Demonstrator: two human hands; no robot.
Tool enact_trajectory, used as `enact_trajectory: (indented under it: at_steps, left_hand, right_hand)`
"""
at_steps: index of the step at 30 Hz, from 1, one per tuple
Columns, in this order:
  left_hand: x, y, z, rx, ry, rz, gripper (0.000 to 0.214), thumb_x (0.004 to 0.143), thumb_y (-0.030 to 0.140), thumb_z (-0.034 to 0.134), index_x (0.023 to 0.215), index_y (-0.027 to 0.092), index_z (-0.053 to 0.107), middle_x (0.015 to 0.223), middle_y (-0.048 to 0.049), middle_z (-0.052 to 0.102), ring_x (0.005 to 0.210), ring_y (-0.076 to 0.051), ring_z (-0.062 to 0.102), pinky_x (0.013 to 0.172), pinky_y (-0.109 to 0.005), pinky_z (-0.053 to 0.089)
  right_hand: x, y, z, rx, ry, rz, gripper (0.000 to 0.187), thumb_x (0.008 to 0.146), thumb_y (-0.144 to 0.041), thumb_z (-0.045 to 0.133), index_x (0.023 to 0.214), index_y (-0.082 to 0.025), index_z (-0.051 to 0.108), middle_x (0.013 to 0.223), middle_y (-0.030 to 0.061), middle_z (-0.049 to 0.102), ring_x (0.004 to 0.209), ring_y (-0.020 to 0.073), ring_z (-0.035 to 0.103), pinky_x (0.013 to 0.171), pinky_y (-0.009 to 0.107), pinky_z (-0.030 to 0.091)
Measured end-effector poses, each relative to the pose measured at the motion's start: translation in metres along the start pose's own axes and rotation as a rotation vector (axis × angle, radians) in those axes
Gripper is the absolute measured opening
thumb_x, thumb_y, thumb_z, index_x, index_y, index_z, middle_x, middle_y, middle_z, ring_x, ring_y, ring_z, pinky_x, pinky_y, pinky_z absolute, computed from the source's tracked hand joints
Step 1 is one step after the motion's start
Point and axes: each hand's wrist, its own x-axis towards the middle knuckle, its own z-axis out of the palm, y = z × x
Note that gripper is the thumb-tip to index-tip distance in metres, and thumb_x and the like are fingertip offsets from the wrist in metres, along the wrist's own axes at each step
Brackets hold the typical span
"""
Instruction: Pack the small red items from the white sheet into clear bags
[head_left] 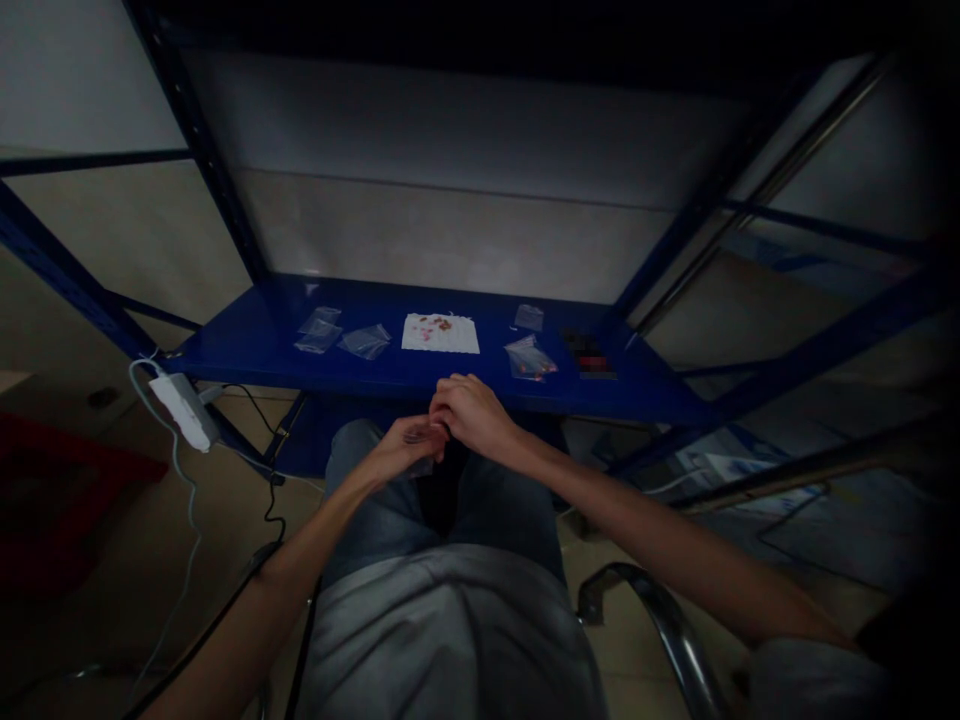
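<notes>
My left hand and my right hand meet above my knees, just in front of the blue shelf. Both are closed in a pinch on a small clear plastic bag held between them; its contents are too small to make out. On the shelf lies a white sheet with small red and brown pieces on it. Empty clear bags lie to its left. A filled clear bag and another small bag lie to its right.
A dark tray with red parts sits at the shelf's right end. A white power adapter with cables hangs at the left shelf post. Blue rack posts rise on both sides. A chrome chair arm curves at my right.
</notes>
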Motion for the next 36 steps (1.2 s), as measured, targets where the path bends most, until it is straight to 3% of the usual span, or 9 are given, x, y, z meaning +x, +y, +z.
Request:
enact_trajectory:
  at_steps: [4, 7, 10, 13, 19, 22, 29, 33, 36]
  left_hand:
    - [0.006, -0.001, -0.001, -0.034, -0.049, -0.038, 0.026, 0.078, 0.039, 0.068, 0.089, 0.015, 0.065, 0.067, -0.0019, 0.062, 0.062, -0.012, 0.057, 0.059, -0.023, 0.042]
    - [0.008, -0.003, 0.001, -0.066, -0.024, -0.065, 0.026, 0.075, 0.038, 0.072, 0.086, 0.017, 0.063, 0.070, 0.0001, 0.059, 0.064, -0.010, 0.055, 0.060, -0.021, 0.042]
    - [0.006, -0.001, 0.006, -0.195, -0.019, -0.106, 0.023, 0.074, 0.034, 0.074, 0.086, 0.019, 0.061, 0.077, 0.0012, 0.056, 0.069, -0.010, 0.056, 0.067, -0.022, 0.046]
    - [0.003, 0.003, 0.009, -0.392, -0.016, -0.121, 0.022, 0.075, 0.030, 0.073, 0.087, 0.019, 0.059, 0.081, 0.0005, 0.054, 0.072, -0.011, 0.057, 0.071, -0.025, 0.049]
    - [0.006, -0.002, 0.012, -0.528, -0.059, -0.220, 0.024, 0.079, 0.035, 0.069, 0.091, 0.020, 0.054, 0.073, 0.0008, 0.054, 0.057, -0.010, 0.053, 0.053, -0.021, 0.043]
    - [0.008, -0.006, 0.012, -0.490, -0.072, -0.193, 0.023, 0.082, 0.035, 0.066, 0.093, 0.018, 0.055, 0.072, -0.0009, 0.056, 0.058, -0.010, 0.053, 0.054, -0.021, 0.042]
    - [0.009, -0.012, 0.011, -0.410, -0.021, -0.141, 0.023, 0.081, 0.034, 0.068, 0.092, 0.016, 0.059, 0.072, -0.0018, 0.058, 0.060, -0.011, 0.055, 0.059, -0.024, 0.044]
    - [0.007, -0.010, 0.005, -0.252, 0.032, -0.128, 0.024, 0.076, 0.033, 0.072, 0.090, 0.014, 0.064, 0.067, -0.0010, 0.059, 0.059, -0.011, 0.055, 0.059, -0.022, 0.042]
    - [0.006, -0.005, 0.001, -0.084, 0.091, -0.132, 0.024, 0.071, 0.031, 0.074, 0.087, 0.014, 0.066, 0.070, -0.0014, 0.062, 0.061, -0.011, 0.056, 0.056, -0.020, 0.041]
  right_hand:
    - [0.047, 0.068, 0.001, 0.009, 0.178, 0.244, 0.018, 0.089, -0.020, 0.055, 0.087, -0.020, 0.073, 0.091, 0.0058, 0.070, 0.083, 0.0184, 0.062, 0.073, 0.028, 0.040]
    - [0.087, 0.124, 0.003, -0.009, 0.167, 0.413, 0.016, 0.087, -0.021, 0.059, 0.092, -0.020, 0.074, 0.089, 0.0062, 0.072, 0.082, 0.0197, 0.064, 0.071, 0.027, 0.042]
    - [0.117, 0.161, 0.012, 0.021, 0.119, 0.425, 0.016, 0.084, -0.020, 0.062, 0.093, -0.020, 0.075, 0.086, 0.0052, 0.073, 0.080, 0.0181, 0.065, 0.069, 0.025, 0.044]
    - [0.135, 0.177, 0.027, 0.055, 0.109, 0.388, 0.014, 0.083, -0.022, 0.064, 0.091, -0.019, 0.075, 0.084, 0.0047, 0.073, 0.079, 0.0166, 0.065, 0.068, 0.024, 0.044]
    - [0.146, 0.184, 0.047, -0.074, 0.131, 0.425, 0.009, 0.081, -0.024, 0.068, 0.084, -0.019, 0.075, 0.085, 0.0068, 0.072, 0.080, 0.0190, 0.064, 0.072, 0.027, 0.043]
    - [0.146, 0.185, 0.047, -0.079, 0.097, 0.464, 0.011, 0.080, -0.028, 0.069, 0.084, -0.019, 0.075, 0.084, 0.0074, 0.072, 0.077, 0.0190, 0.063, 0.070, 0.027, 0.043]
    - [0.143, 0.179, 0.042, -0.037, 0.048, 0.410, 0.010, 0.081, -0.023, 0.067, 0.082, -0.016, 0.075, 0.082, 0.0081, 0.071, 0.076, 0.0178, 0.063, 0.068, 0.026, 0.043]
    - [0.126, 0.160, 0.028, -0.020, 0.168, 0.485, 0.011, 0.082, -0.018, 0.064, 0.083, -0.015, 0.075, 0.083, 0.0091, 0.072, 0.077, 0.0184, 0.063, 0.071, 0.027, 0.042]
    - [0.086, 0.123, 0.013, 0.107, 0.270, 0.459, 0.008, 0.080, -0.019, 0.067, 0.080, -0.016, 0.074, 0.081, 0.0068, 0.072, 0.071, 0.0168, 0.061, 0.068, 0.027, 0.042]
